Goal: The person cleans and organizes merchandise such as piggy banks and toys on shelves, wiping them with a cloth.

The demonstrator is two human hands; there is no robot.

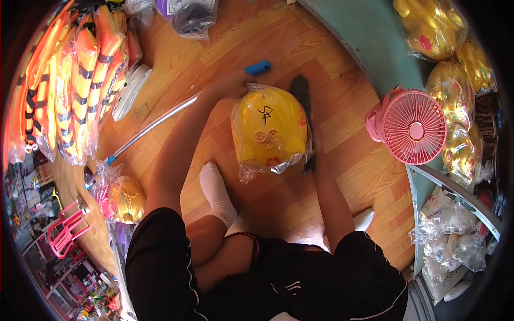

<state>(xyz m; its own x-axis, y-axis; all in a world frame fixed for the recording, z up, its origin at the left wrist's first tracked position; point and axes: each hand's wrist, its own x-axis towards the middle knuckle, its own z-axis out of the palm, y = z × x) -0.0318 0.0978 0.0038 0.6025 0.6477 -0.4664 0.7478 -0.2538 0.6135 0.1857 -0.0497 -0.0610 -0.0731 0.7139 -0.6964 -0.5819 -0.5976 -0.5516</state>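
A rounded yellow figure (278, 120) in clear plastic wrap is between my two hands, above the wooden floor. It has a black squiggle, two coiled rings and small red marks on its face. My left hand (234, 84) grips its upper left edge, with the fingers partly hidden. On the far side, my right hand (316, 140) presses against its right edge, the fingertips out of sight behind it. A dark fuzzy strip (301, 96) shows behind the figure. Beneath my left forearm runs a silver pole (155, 126) with a blue end (258, 68).
To the right, a pink fan (411, 128) stands by several wrapped shiny gold figures (452, 117). Orange striped packages (80, 80) are stacked at left, beside a white shoe-like item (131, 92). Another wrapped golden figure (126, 199) sits lower left. My feet (215, 187) are on the floor.
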